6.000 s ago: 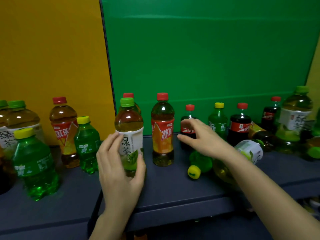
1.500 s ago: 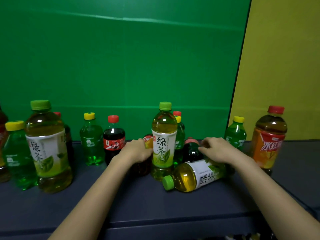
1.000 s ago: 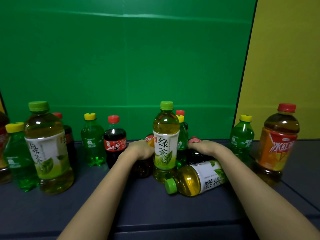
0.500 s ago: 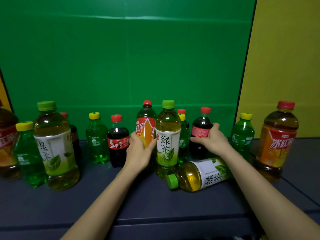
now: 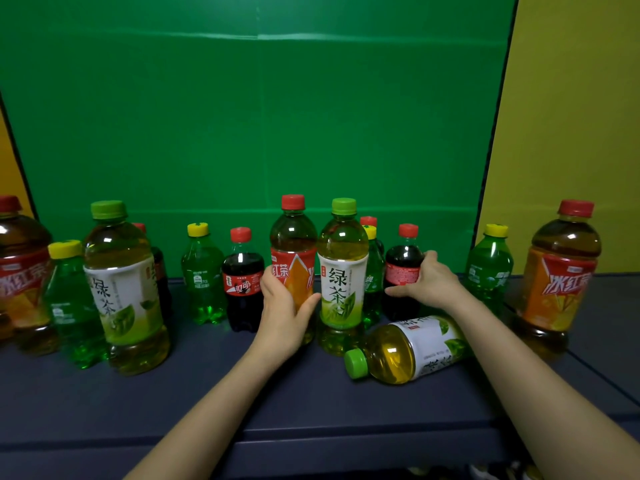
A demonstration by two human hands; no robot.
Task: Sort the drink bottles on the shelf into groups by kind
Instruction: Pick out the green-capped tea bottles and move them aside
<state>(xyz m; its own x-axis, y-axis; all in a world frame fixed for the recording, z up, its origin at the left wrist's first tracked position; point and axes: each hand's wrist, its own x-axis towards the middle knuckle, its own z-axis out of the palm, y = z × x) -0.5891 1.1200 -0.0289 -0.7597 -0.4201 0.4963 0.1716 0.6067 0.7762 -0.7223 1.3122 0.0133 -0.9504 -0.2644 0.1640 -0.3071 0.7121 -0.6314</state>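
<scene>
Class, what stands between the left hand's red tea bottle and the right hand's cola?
Head view: an upright green tea bottle, a yellow-capped green soda bottle behind it.

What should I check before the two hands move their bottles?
1. Left hand grips red tea: ok.
2. Right hand grips cola: ok.
3. Both held bottles capped: ok.
4. Gap between red tea and middle green tea: cannot tell, they overlap in view.
5. Fallen green tea out of the way: not ok, it lies under the right forearm.
6. Bare shelf in front for setting down: ok.
</scene>
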